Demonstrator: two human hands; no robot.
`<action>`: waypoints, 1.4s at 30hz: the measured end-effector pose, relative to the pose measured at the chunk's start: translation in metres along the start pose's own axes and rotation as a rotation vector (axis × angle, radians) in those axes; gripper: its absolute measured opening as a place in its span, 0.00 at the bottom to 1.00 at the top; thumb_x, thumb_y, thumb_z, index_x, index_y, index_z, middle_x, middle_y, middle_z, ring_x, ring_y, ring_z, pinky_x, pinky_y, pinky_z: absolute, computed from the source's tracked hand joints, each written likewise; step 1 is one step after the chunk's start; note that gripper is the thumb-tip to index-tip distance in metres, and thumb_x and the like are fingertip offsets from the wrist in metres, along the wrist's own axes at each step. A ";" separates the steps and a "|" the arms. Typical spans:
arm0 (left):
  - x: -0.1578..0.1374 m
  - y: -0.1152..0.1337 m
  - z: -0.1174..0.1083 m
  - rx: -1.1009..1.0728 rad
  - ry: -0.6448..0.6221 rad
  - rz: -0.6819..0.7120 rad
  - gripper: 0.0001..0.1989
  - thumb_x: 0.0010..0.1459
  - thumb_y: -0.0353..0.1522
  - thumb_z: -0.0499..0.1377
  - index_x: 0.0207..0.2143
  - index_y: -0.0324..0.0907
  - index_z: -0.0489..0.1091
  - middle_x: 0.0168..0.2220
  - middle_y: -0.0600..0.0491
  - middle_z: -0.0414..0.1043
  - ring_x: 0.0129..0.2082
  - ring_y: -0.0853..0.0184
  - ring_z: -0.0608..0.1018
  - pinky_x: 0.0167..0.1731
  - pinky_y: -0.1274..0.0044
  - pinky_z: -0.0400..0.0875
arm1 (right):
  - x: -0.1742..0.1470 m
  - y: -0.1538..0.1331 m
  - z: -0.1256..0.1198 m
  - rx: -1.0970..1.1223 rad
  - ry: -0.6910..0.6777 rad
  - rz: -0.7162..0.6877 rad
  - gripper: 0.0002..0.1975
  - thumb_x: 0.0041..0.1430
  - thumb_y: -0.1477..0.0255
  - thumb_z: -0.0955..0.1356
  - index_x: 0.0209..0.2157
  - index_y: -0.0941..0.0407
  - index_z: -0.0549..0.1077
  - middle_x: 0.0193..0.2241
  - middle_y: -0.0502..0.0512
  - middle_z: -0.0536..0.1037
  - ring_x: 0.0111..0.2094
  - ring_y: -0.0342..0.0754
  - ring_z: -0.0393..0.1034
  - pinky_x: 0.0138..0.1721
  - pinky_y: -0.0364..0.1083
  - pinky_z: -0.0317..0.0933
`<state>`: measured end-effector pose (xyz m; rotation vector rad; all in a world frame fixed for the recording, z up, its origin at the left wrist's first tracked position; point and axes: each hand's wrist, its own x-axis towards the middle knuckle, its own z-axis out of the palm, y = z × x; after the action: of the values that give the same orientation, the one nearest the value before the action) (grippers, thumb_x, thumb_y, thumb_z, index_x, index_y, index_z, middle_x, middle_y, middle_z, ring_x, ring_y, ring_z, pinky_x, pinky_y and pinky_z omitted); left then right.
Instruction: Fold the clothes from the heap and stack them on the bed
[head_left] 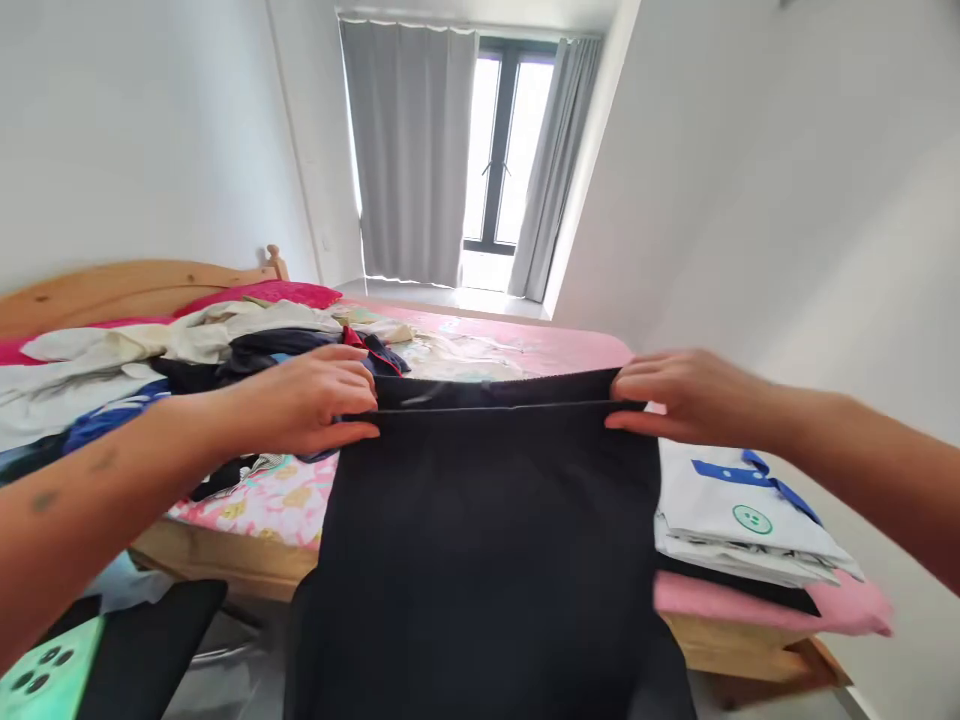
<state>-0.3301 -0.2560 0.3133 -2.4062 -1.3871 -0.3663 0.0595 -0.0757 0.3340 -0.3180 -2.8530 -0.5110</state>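
Black pants (495, 560) hang upright in front of me, spread wide by the waistband; their lower end runs out of the frame. At the left end of the waistband, my left hand (330, 400) pinches the fabric between thumb and fingers. My right hand (660, 395) grips the opposite end in the same way. The waistband opening shows as a dark strip between the two hands.
Loose clothes (135, 365) lie heaped on the bed's left side. A stack of folded white shirts (720, 510) sits at the bed's right corner. At lower left, a light green phone (56, 670) rests on a black surface. Grey curtains (412, 150) hang at the window.
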 end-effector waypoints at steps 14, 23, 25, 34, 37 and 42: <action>0.093 -0.057 0.037 0.339 0.027 -0.014 0.09 0.55 0.22 0.52 0.28 0.40 0.69 0.33 0.59 0.73 0.60 0.68 0.58 0.60 0.52 0.26 | 0.056 0.045 0.067 -0.425 -0.076 0.326 0.15 0.57 0.66 0.66 0.39 0.64 0.71 0.36 0.66 0.76 0.43 0.58 0.69 0.47 0.61 0.54; -0.062 0.045 0.247 -0.106 -0.218 -0.155 0.13 0.51 0.23 0.54 0.33 0.48 0.74 0.42 0.54 0.75 0.61 0.59 0.60 0.63 0.54 0.38 | -0.043 -0.105 0.270 0.302 -0.361 0.287 0.14 0.54 0.75 0.63 0.43 0.55 0.73 0.42 0.60 0.76 0.60 0.64 0.52 0.58 0.65 0.41; -0.092 0.066 0.267 -0.192 -0.197 -0.241 0.13 0.55 0.26 0.53 0.36 0.50 0.73 0.45 0.54 0.74 0.60 0.59 0.62 0.63 0.55 0.44 | -0.061 -0.124 0.288 0.416 -0.250 0.360 0.12 0.59 0.75 0.60 0.35 0.55 0.74 0.36 0.57 0.76 0.58 0.59 0.57 0.58 0.61 0.46; -0.107 0.067 0.315 -0.310 0.061 -0.735 0.18 0.57 0.37 0.54 0.50 0.47 0.63 0.50 0.47 0.69 0.52 0.58 0.70 0.53 0.65 0.65 | -0.067 -0.130 0.330 0.510 0.183 0.860 0.16 0.57 0.65 0.63 0.46 0.55 0.64 0.44 0.61 0.70 0.48 0.55 0.64 0.50 0.55 0.59; -0.078 0.067 0.328 -0.287 0.056 -0.893 0.21 0.56 0.39 0.54 0.51 0.44 0.61 0.50 0.45 0.69 0.51 0.57 0.71 0.51 0.65 0.65 | -0.051 -0.138 0.342 0.453 0.082 1.000 0.18 0.57 0.66 0.61 0.49 0.55 0.62 0.47 0.60 0.69 0.49 0.55 0.63 0.49 0.54 0.58; -0.050 0.073 0.341 -0.169 0.086 -1.121 0.17 0.54 0.33 0.54 0.47 0.45 0.63 0.47 0.46 0.70 0.49 0.54 0.71 0.49 0.60 0.62 | -0.035 -0.138 0.345 0.358 0.000 1.117 0.16 0.57 0.69 0.59 0.46 0.53 0.65 0.45 0.59 0.70 0.47 0.56 0.63 0.47 0.56 0.57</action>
<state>-0.2734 -0.1889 -0.0280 -1.4295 -2.6054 -0.8407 -0.0040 -0.0830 -0.0339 -1.6283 -2.1808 0.2191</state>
